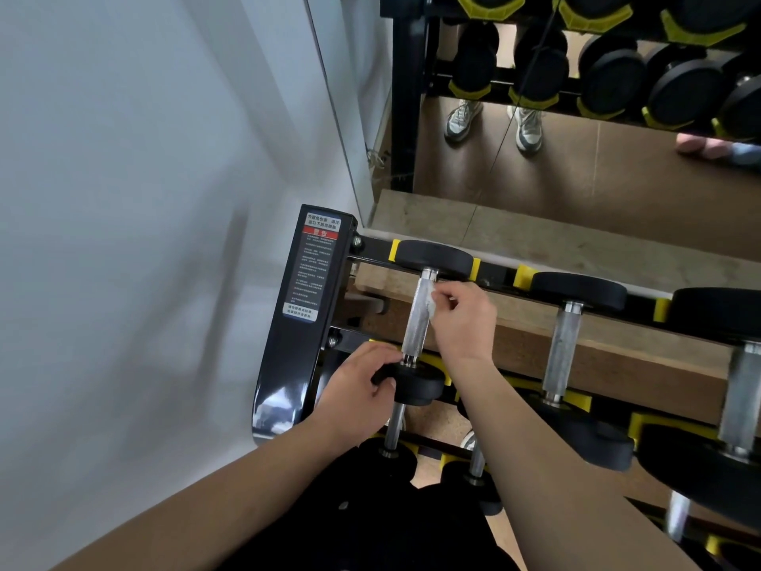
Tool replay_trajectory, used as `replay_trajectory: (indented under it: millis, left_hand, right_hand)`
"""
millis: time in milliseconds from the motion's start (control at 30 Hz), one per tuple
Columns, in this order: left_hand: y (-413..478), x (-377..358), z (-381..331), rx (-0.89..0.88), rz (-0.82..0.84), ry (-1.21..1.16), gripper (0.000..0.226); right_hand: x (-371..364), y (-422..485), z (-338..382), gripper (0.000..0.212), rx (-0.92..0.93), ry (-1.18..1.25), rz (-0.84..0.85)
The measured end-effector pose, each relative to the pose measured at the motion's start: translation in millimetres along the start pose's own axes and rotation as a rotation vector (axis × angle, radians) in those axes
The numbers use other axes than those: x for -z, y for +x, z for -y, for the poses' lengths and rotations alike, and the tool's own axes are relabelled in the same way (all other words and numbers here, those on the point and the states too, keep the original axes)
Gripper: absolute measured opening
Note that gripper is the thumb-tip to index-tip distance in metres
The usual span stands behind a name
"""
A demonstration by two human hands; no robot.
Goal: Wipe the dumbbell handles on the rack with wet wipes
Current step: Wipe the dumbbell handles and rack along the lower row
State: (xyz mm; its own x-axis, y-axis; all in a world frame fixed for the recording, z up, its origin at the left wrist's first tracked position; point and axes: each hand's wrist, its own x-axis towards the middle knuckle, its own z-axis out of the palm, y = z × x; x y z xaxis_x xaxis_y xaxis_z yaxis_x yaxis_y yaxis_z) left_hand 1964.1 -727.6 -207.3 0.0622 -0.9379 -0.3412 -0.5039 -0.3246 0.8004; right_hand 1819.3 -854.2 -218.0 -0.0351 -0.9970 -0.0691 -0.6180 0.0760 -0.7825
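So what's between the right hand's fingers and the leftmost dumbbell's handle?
A white wet wipe, pinched by the right hand against the handle, head view.

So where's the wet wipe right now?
Head view, centre: the wet wipe is pinched in the right hand against the far end of the leftmost dumbbell handle, just right of the rack's end plate.

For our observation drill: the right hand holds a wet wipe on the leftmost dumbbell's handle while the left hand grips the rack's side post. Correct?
No. The head view shows the left hand gripping that dumbbell's near head instead; the right hand does hold the wet wipe on the handle.
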Motion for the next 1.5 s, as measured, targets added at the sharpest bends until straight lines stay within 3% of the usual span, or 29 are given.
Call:
replay_trajectory:
  millis: [200,433,533,700,900,1033,1133,1267,1300,1433,1500]
  left_hand:
    - [-1,-1,1,-0.017,0.0,0.056,0.036]
    - [-9,-12,1,-0.177,-0.007,0.337,0.041]
    - [-12,-14,6,-0.166,-0.018,0.334,0.042]
    - [-11,-9,7,-0.183,-0.001,0.363,0.042]
    - [-12,-7,6,-0.149,0.0,0.356,0.041]
    - [-14,-4,5,-0.148,0.03,0.338,0.043]
    - [-14,-3,9,-0.145,0.056,0.324,0.045]
    - [-13,-3,10,-0.143,0.08,0.305,0.047]
    - [-13,-2,10,-0.144,0.08,0.303,0.047]
    - [-14,2,7,-0.135,0.094,0.288,0.047]
    - [-16,4,6,-0.118,0.109,0.275,0.05]
  right_hand:
    - [0,-7,-6,0.019,0.023,-0.046,0.115]
    - [8,-9,-4,0.017,-0.096,-0.038,0.159]
    - [13,-25,-7,0.013,-0.091,-0.141,0.267]
    - [27,-39,-8,0.015,-0.096,-0.258,0.585]
    - [29,-3,7,0.014,-0.051,-0.013,0.136]
    - [2,-8,6,0.02,-0.011,-0.079,0.179]
    - [2,-23,-1,0.013,0.051,-0.17,0.198]
    - [10,-37,-7,0.019,0.167,-0.34,0.598]
    - [13,-37,-7,0.019,0.164,-0.35,0.624]
    - [21,-19,1,0.016,0.204,-0.24,0.278]
    - [14,-9,11,0.02,0.213,-0.237,0.23]
